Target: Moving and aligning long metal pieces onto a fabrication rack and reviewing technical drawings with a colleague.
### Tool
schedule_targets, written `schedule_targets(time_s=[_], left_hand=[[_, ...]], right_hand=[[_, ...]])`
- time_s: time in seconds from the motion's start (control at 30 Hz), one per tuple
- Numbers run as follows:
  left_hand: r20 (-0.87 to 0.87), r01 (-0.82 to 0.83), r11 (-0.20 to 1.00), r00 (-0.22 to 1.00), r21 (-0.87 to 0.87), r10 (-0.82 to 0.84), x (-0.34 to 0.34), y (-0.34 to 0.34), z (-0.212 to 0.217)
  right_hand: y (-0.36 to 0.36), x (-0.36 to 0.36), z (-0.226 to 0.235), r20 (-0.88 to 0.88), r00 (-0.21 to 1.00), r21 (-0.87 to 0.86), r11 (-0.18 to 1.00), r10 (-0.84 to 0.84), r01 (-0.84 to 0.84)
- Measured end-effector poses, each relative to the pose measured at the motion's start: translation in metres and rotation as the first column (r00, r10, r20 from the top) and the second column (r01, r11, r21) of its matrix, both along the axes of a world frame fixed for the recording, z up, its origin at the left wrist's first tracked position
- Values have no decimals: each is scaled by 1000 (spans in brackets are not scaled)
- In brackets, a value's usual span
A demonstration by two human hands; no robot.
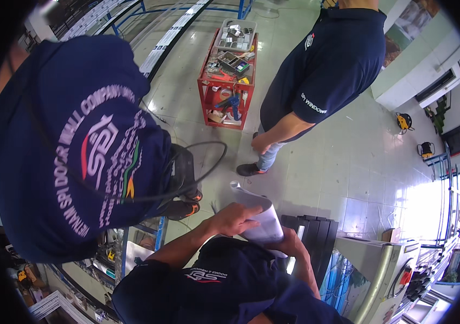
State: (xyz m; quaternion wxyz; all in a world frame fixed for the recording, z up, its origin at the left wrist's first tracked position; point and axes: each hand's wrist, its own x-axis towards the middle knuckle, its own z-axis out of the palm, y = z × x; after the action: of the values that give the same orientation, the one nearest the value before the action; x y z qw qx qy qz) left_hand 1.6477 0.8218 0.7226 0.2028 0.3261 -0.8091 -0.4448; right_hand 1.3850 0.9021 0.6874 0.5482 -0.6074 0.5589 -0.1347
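Note:
Before my chest is a bundle of white paper sheets (265, 224), its far end curled over. My right hand (293, 244) grips the bundle at its near right edge, fingers partly hidden behind the paper. At the left side of the sheets, my left hand (236, 218) is closed with thumb and forefinger against the paper. A thin dark sliver shows beside the left hand, too small to name. Print on the pages is too faint to make out.
On my left a person in a navy shirt (78, 146) stands close, back turned, with a black cable (208, 173) looping out. Another person (327, 65) stands ahead. Between them is a red tool cart (203, 86) bearing a clear bin (249, 27). A grey machine cabinet (370, 254) stands right.

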Motion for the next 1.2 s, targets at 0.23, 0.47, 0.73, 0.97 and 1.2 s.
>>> schedule_targets(time_s=[0.23, 0.47, 0.73, 0.97, 1.2], left_hand=[[-13, 43, 996, 999, -84, -44, -102, -75, -21], [-152, -1, 897, 986, -443, -74, -251, -203, 1], [-130, -121, 991, 985, -55, 113, -438, -353, -29], [-185, -186, 983, 966, 2, 183, -545, -504, 5], [-395, -392, 919, 851, -42, 345, -606, -666, -36]], right_hand=[[-64, -103, -11, 57, 967, -90, 964, -246, 251], [-200, -239, -34, 251, 948, -11, 979, -194, 203], [-359, -436, -40, 99, 990, -191, 975, -98, 115], [-490, -558, 8, -55, 997, -186, 982, -54, 43], [-704, -647, 9, -131, 962, 60, 970, 241, -235]])
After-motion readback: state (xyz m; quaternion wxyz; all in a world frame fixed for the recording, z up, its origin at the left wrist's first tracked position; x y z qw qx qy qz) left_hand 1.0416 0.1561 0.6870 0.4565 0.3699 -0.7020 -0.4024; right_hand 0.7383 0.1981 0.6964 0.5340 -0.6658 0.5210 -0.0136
